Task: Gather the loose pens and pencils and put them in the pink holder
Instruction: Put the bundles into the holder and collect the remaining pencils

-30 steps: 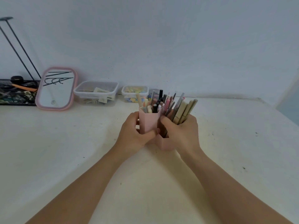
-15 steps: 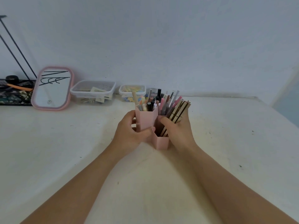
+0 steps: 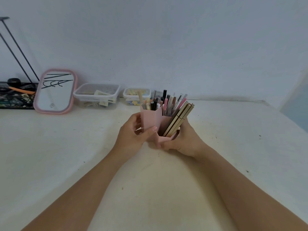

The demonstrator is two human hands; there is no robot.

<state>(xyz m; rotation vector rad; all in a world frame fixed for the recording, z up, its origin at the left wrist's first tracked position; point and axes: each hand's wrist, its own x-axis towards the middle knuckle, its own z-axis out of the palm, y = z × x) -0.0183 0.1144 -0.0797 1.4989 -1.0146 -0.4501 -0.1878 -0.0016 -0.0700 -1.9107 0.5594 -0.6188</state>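
The pink holder [image 3: 152,120] is clasped between both grips, left hand [image 3: 133,134] and right hand [image 3: 185,139] closed on it. Gold pens [image 3: 179,119] lean far-right, nearest the right hand.

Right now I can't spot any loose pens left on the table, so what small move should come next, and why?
Probably let go and draw both hands back. The pink holder stands on the table, gripped by the left hand and right hand. The gold pencils already lean inside, and no loose pens show.
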